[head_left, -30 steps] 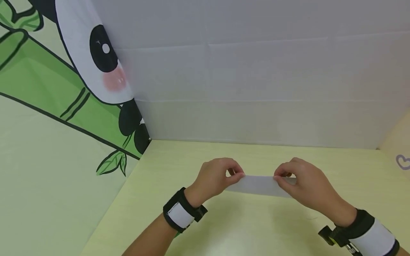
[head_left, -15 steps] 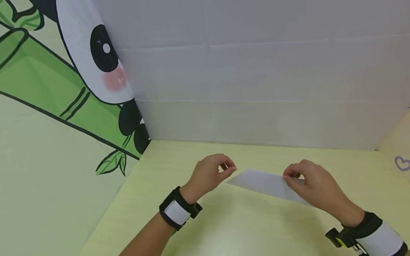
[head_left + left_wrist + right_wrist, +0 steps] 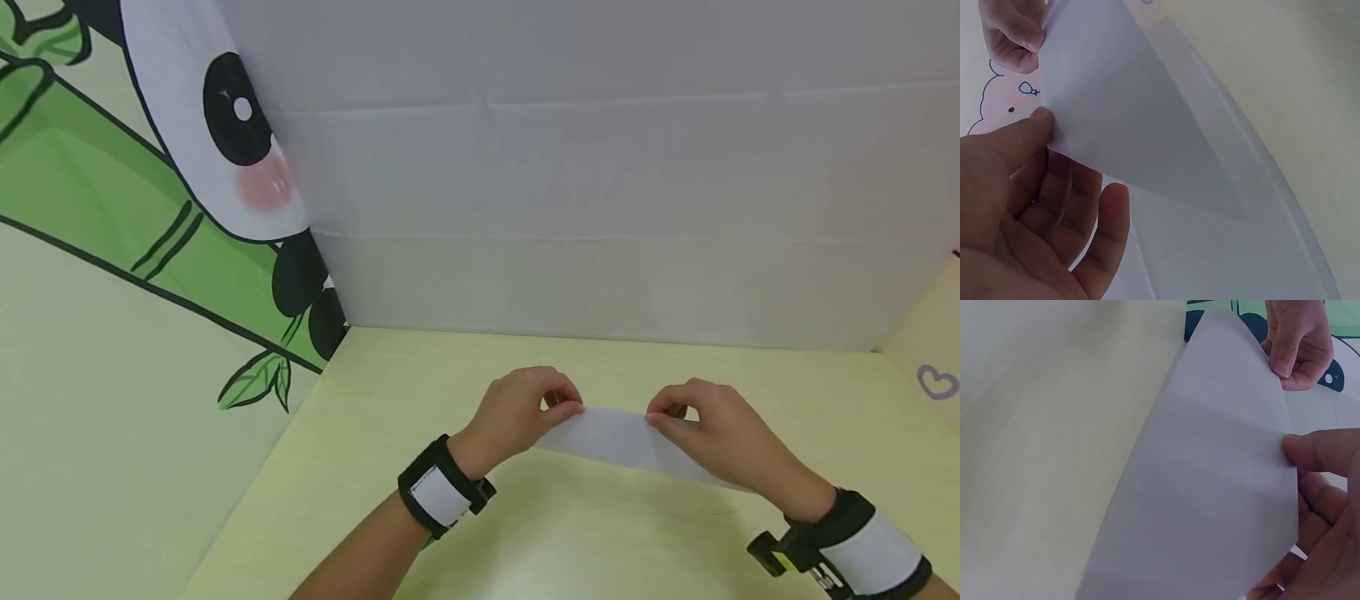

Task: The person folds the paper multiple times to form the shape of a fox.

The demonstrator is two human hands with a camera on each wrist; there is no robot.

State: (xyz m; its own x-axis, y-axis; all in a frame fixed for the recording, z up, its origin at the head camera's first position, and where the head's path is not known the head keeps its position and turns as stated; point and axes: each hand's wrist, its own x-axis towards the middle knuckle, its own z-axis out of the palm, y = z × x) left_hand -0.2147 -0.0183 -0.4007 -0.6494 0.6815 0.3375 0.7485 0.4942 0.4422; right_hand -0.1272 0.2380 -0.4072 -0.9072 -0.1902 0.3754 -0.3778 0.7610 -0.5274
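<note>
A sheet of white paper (image 3: 622,437) hangs tilted above the table between my two hands. My left hand (image 3: 519,414) pinches its upper edge near the left end with thumb and fingertips. A short way along that same edge, the thumb and fingers of my right hand (image 3: 712,429) grip it too. The left wrist view has the paper (image 3: 1116,106) reaching away from the left thumb, the little finger standing apart from it. Seen from the right wrist, the sheet (image 3: 1210,469) bends gently and the right thumb (image 3: 1316,450) lies on its near face.
The pale yellow table (image 3: 420,367) runs back to a plain grey-white wall covering (image 3: 600,208). On the left hangs a cloth printed with a panda and green bamboo (image 3: 150,192). A side panel with a purple heart (image 3: 937,382) stands at the right.
Half a second ago my left hand was off the paper, to its left; now it has come back right and pinches the edge. My right hand has shifted slightly left with the sheet.
</note>
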